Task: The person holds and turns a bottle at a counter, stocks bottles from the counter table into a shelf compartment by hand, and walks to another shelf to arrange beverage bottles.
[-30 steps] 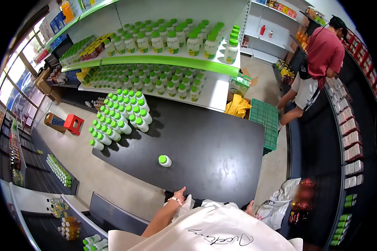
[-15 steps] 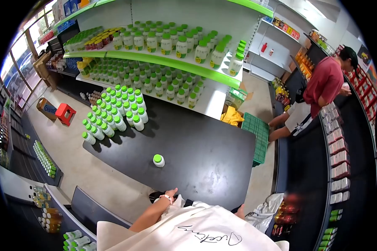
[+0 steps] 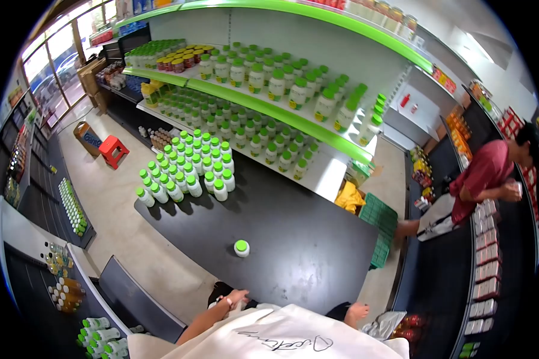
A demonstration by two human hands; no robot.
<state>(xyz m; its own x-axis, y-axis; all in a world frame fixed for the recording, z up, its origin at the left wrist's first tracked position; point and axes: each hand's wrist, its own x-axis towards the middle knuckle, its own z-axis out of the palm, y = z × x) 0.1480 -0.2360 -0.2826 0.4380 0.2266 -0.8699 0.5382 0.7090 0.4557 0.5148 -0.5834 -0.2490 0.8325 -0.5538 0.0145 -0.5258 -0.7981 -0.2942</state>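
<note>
My left hand [image 3: 238, 297], with a band at its wrist, is at the near edge of the dark table [image 3: 305, 245]. Its fingers are loosely stretched and nothing shows in them. Beyond it, a single white bottle with a green cap [image 3: 242, 248] stands upright on the table, apart from my hand. My right hand [image 3: 357, 312] is beside the table's near right corner, small in view, fingers loosely apart and holding nothing visible. At the far left of the table stands a tight group of similar green-capped bottles [image 3: 188, 167].
Shelves with green edges [image 3: 263, 107] hold rows of green-capped bottles behind the table. A green crate [image 3: 380, 230] stands at its right end. A red stool [image 3: 113, 151] is on the floor to the left. A person in a red shirt [image 3: 485, 176] stands by the right-hand shelves.
The view has shifted, so the table and shelves sit lower and farther right. My right hand shows more fully. The person at right has raised a hand with a small pale item. The single bottle stays put.
</note>
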